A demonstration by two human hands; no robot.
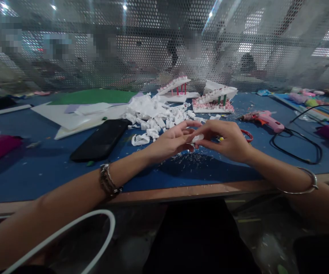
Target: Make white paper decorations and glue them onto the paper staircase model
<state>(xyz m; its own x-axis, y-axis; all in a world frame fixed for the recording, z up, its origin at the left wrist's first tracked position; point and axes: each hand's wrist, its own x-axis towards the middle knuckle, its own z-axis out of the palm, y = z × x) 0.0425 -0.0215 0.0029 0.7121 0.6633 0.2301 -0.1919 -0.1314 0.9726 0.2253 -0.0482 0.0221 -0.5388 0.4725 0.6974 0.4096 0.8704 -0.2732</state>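
A small white piece [198, 138], foam or paper by its look, sits between the fingertips of both my hands above the front of the table. My left hand [171, 140] is curled with its fingertips closed on the piece's left side. From the right, my right hand [227, 140] pinches the same piece between thumb and fingers. Just behind the hands lies a heap of torn white scraps [153, 114]. Fine white crumbs [185, 163] are scattered on the blue tabletop below. A red loop [247, 135] shows partly behind my right hand; its kind is hidden.
Two small white stair-like models [178, 91] [215, 99] stand behind the scraps. A black phone [101, 140] lies left, before green and white sheets [92, 97]. On the right are a pink glue gun [267, 120] and black cable [320, 150]. A perforated metal screen [153, 49] closes the back.
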